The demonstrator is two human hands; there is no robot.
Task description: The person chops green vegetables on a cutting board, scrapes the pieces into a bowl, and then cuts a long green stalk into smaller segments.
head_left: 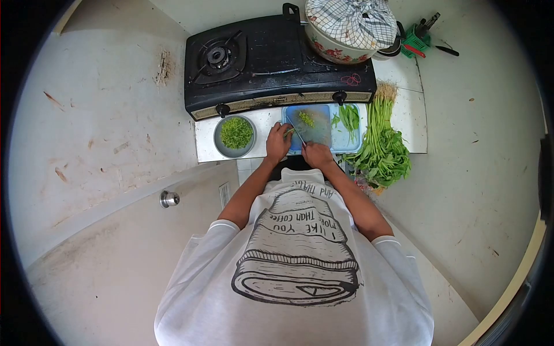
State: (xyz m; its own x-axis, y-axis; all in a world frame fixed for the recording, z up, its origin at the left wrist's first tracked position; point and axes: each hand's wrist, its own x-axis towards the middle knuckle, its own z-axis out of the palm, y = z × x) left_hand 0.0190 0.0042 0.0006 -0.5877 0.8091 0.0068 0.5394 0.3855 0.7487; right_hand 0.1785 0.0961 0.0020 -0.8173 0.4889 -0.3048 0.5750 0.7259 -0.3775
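Observation:
On a blue cutting board (321, 138), my right hand (317, 154) is closed round the handle of a knife (298, 134), its blade pointing up and to the left. My left hand (279, 140) is beside the blade at the board's left edge, its fingers pressed on some green stems (289, 131). Chopped green bits (306, 119) lie above the blade. Loose green leaves (349, 118) rest in the light blue tray (359, 130) under the board's right side. A grey bowl (217, 142) of chopped greens (236, 132) stands to the left.
A black two-burner stove (271, 52) sits behind the board, with a lidded, cloth-topped pot (337, 51) at its right. A big bunch of leafy greens (384, 144) lies on the right. A green basket (416, 40) with utensils is at the back right.

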